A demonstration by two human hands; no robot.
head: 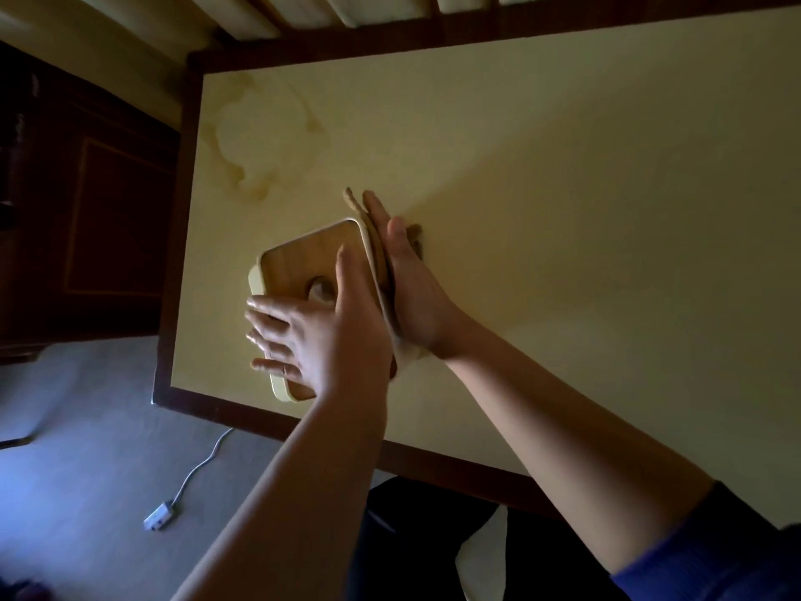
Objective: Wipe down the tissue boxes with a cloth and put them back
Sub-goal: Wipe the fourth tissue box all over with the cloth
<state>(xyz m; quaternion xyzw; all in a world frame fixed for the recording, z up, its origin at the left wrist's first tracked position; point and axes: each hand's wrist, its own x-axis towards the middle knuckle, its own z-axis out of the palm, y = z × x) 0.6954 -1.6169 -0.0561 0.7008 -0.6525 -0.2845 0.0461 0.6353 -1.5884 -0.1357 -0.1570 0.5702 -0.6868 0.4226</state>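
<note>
A tissue box (299,262) with a wooden lid and pale cream sides stands on the yellow table (542,175) near its left front corner. The lid has an oval slot near my left thumb. My left hand (312,336) rests on the lid's near part, fingers spread over the left edge and thumb stretched across the wood. My right hand (407,288) lies flat against the box's right side, straight fingers pressing a tan cloth (383,271) onto it. The cloth's tip sticks out beyond my fingertips.
The table has a dark wooden border (260,416) and brownish stains (242,167) at its far left. A dark cabinet (86,210) stands to the left. On the grey carpet lies a white cable with a plug (160,516). Slats run along the far edge.
</note>
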